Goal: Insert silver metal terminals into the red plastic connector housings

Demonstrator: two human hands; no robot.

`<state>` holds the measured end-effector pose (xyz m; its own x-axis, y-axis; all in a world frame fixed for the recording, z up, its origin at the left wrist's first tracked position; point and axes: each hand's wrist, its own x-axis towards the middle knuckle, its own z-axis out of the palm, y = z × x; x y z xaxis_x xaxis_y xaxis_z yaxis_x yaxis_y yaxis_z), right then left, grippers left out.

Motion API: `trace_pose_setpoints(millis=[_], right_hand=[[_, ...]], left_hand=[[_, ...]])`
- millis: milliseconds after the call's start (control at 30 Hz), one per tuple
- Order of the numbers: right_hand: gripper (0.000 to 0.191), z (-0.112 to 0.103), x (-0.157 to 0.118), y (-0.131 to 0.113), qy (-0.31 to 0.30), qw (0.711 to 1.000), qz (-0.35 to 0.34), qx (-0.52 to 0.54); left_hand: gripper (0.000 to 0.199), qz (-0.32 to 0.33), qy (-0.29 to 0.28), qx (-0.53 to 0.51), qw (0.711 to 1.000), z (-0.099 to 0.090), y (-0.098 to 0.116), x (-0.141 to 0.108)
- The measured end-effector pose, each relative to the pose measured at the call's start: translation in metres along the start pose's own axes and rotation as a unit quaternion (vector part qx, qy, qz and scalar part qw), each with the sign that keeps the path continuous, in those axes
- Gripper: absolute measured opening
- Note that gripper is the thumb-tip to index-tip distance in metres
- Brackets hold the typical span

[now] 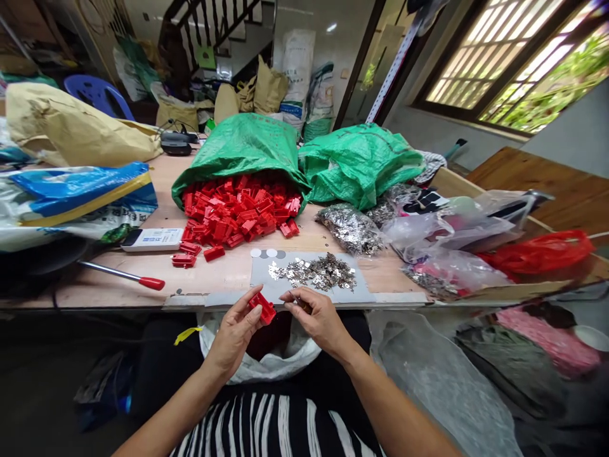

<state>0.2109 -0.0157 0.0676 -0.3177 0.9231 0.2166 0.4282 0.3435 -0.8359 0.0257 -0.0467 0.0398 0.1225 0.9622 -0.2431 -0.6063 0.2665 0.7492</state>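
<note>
A red plastic housing (262, 308) is held between the thumb and fingers of my left hand (236, 327), above the table's front edge. My right hand (318, 317) is closed in a pinch just to its right, apart from the housing. Something small and dark brown shows among its fingers, too hidden to name. Beyond both hands lies a pile of small silvery metal pieces (318, 271) on a grey sheet (364, 289). On my lap, below the hands, sits an open white sack (266, 370) with a dark red inside.
Red housings (238, 212) spill from a green woven sack (247, 143). A second green sack (356, 162) and a clear bag of metal parts (349, 225) lie rightward. A red-tipped lever (151, 283) and a white box (155, 239) are at left.
</note>
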Motion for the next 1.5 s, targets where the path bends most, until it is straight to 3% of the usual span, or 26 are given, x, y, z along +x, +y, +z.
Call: trace_pose_setpoints(millis=[133,367,633,700,800,933,1000,1100,1300,1500], right_hand=[[0.008,0.01,-0.004,-0.01,-0.002,1.0,-0.028,0.013],[0.009,0.015,-0.006,-0.006,-0.033,0.998,-0.046,0.019],[0.009,0.004,-0.009,-0.006,-0.133,0.99,-0.052,0.018],[0.009,0.001,-0.011,-0.003,-0.122,0.992,-0.03,0.021],[0.008,-0.011,-0.013,0.01,-0.052,0.999,0.013,-0.003],[0.013,-0.041,-0.012,0.034,0.081,0.986,0.053,-0.139],[0.013,-0.055,-0.01,0.043,0.114,0.968,0.063,-0.213],[0.012,-0.061,-0.005,0.051,0.109,0.95,0.078,-0.281],[0.011,-0.043,0.009,0.056,0.103,0.916,0.101,-0.375],[0.006,-0.039,0.013,0.056,0.09,0.916,0.096,-0.378]], left_hand=[[0.044,-0.002,0.003,-0.002,1.0,0.005,0.0,0.0],[0.046,-0.005,-0.001,-0.006,1.0,0.009,0.004,-0.002],[0.044,0.011,-0.026,0.136,0.99,0.002,-0.001,-0.002],[0.046,0.009,-0.023,0.143,0.989,0.0,-0.002,-0.003],[0.048,-0.002,-0.017,0.131,0.991,-0.001,-0.003,-0.003],[0.048,-0.006,0.0,0.111,0.994,-0.001,-0.005,-0.003],[0.047,-0.009,0.004,0.107,0.994,-0.001,-0.006,-0.003],[0.046,-0.011,0.006,0.104,0.995,-0.001,-0.009,-0.002],[0.046,-0.006,0.023,0.1,0.995,-0.001,-0.009,-0.001],[0.047,0.0,0.031,0.094,0.995,0.0,-0.003,-0.001]])
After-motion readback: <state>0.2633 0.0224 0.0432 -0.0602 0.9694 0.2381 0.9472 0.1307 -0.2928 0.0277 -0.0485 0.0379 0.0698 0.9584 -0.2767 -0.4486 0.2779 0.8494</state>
